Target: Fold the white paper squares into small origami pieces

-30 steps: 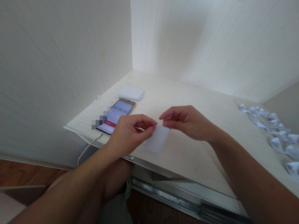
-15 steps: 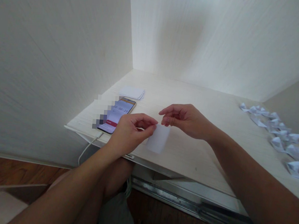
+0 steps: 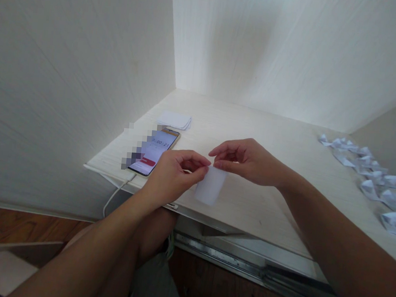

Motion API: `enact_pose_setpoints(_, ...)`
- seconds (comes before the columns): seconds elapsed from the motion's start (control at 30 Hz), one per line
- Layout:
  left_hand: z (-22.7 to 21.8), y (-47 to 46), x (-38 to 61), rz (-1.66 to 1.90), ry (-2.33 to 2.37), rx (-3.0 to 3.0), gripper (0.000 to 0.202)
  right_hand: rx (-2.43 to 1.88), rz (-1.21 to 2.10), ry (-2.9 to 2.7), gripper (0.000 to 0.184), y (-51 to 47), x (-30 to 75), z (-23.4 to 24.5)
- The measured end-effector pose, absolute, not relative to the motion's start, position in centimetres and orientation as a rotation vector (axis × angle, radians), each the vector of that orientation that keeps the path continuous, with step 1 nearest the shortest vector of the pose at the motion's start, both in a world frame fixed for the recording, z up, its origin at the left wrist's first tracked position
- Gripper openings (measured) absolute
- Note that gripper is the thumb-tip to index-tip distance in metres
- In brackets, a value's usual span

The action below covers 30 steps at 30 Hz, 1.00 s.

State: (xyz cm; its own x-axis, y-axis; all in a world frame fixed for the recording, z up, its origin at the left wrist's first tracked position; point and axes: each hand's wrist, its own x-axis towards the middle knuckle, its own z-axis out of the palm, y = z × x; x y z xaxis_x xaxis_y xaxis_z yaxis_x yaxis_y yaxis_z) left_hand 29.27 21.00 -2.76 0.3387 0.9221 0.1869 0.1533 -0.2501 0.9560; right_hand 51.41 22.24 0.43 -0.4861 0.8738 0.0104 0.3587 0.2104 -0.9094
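Note:
A small white paper slip [image 3: 210, 186] hangs just above the pale wooden desk [image 3: 276, 205], held by its top edge. My left hand [image 3: 171, 174] pinches the slip's upper left corner between thumb and fingers. My right hand [image 3: 248, 160] pinches the upper right corner, fingers curled over the edge. Both hands are close together over the near middle of the desk.
A phone [image 3: 154, 152] showing a running timer lies at the desk's left, its white cable [image 3: 113, 197] dropping over the edge. A small stack of white paper [image 3: 174, 119] sits behind it. Several folded white paper pieces [image 3: 370, 176] lie along the right side. Walls enclose the desk.
The slip has tilted slightly and my right hand has closed on its top edge. The phone timer has advanced by a second. The hands stay in nearly the same place.

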Motion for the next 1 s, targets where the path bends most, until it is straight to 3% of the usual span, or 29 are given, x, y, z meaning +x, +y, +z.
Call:
enact_pose_setpoints(0.6, -2.6, 21.1, 29.4, 1.043, 0.994, 1.612, 0.012, -1.225, 1.045, -1.826, 0.021, 23.2, 51.8, -0.3)
enact_pose_setpoints(0.8, -2.3, 21.0, 29.5, 1.045, 0.969, 1.607, 0.010, -1.066, 1.239, -1.786, 0.032, 22.5, 50.9, -0.4)
enact_pose_setpoints(1.0, -2.5, 21.0, 29.7, 1.032, 0.926, 1.586, 0.012, -1.112, 1.207, -1.816, 0.032, 21.9, 50.4, -0.3)
